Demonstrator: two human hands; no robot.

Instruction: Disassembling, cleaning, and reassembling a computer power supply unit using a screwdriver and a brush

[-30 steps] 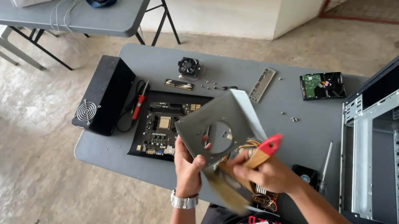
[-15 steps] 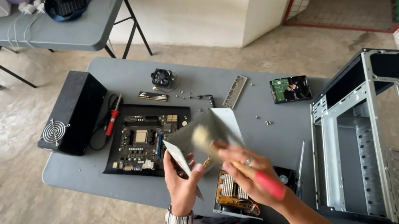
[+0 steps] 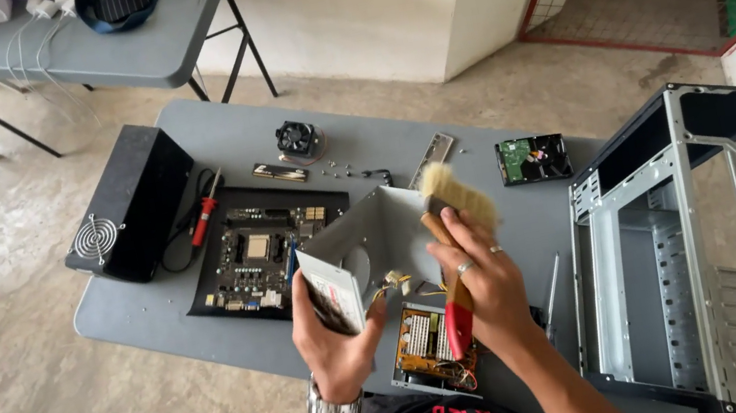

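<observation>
My left hand grips a bent grey metal cover by its lower edge and holds it up over the table. My right hand is closed on a paintbrush with a red and wooden handle. Its pale bristles point up, against the cover's right side. Below the hands lies an opened power supply board with coloured wires, partly hidden by my hands.
On the grey table lie a motherboard, a black box with a fan grille, a red screwdriver, a cooler fan, a hard drive and loose screws. An empty metal computer case stands at right.
My right hand has turned the brush bristles up and brought it against the cover. The cover has tilted slightly. The camera view has shifted, so the table sits lower in the frame.
</observation>
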